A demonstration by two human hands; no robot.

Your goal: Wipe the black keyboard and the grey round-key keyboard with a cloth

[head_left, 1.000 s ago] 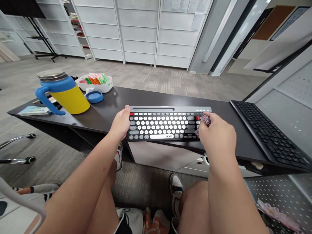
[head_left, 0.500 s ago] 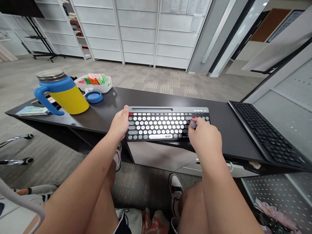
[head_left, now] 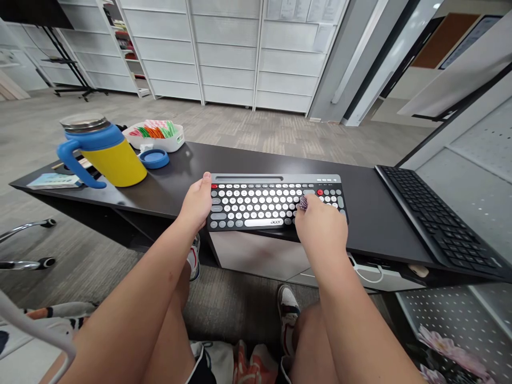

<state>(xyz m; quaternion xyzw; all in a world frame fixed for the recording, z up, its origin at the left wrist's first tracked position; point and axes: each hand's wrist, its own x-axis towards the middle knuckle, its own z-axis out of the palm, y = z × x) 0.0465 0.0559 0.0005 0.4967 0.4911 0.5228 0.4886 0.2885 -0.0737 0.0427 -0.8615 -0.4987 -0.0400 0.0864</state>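
Purplish striped cloth [head_left: 303, 202] bunched in right hand [head_left: 322, 225], round-keyed keyboard [head_left: 256, 201] in left hand [head_left: 197, 204], each grip pinching.

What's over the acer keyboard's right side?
The right hand, pinching a striped bundle, covers part of the keyboard; a red key shows beyond. Keys beneath both are hidden.

A yellow and blue mug [head_left: 114, 162] stood at the left of the dark desk [head_left: 248, 160], its handle [head_left: 78, 165] pointing left. Just right of it lay a blue lid [head_left: 154, 159], in front of a white tray [head_left: 176, 142] holding green, orange and pink strips [head_left: 156, 130]. A black keyboard [head_left: 444, 216] lay aslant at the right end. A white cable [head_left: 370, 280] looped below the front edge, and pink flowers [head_left: 450, 346] showed lower right. White cabinets [head_left: 228, 56] lined the back, with a screen [head_left: 36, 13] on a wheeled stand [head_left: 62, 61] at left.
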